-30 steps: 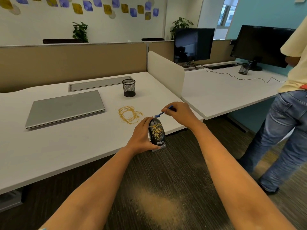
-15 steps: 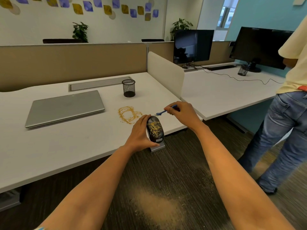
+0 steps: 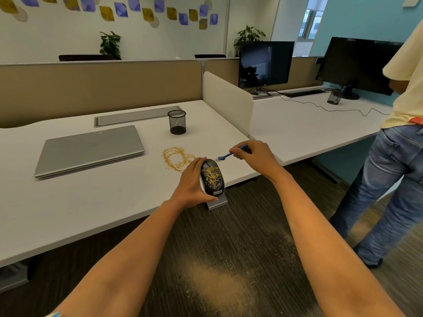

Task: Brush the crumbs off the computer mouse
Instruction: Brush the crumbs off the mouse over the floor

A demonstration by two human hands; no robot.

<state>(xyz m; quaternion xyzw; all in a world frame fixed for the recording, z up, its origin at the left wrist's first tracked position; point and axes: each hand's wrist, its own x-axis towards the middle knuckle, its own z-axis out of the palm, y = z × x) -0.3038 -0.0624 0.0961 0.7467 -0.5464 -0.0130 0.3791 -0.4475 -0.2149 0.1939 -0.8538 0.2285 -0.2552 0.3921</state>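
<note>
Two hands share this job: my left hand [image 3: 191,183] wraps the computer mouse [image 3: 212,180] from its left side, grip closed on the body, holding it at the near edge of the bench [image 3: 96,202] with its back facing up and slightly toward me. My right hand [image 3: 253,156] pinches a small blue brush [image 3: 230,153] by the handle, grip closed on it, bristle end pointing left and hovering just beyond the mouse's front, apart from it.

Yellow crumbs [image 3: 211,176] cover most of the mouse's top, so I judge the brushing has barely begun. To do it well, I should lower the bristles onto the far end of the shell and draw short, light strokes toward me, so the crumbs fall past the bench edge to the floor [image 3: 217,287], where a dusty patch already lies. Tilting the mouse a little more should help them slide. I must keep my left thumb clear of the brush's path.

Both forearms reach forward, nearly straight, the right wrist bent inward toward the mouse. A ring of spilled crumbs [image 3: 177,159] sits on the bench just behind my left hand.
</note>
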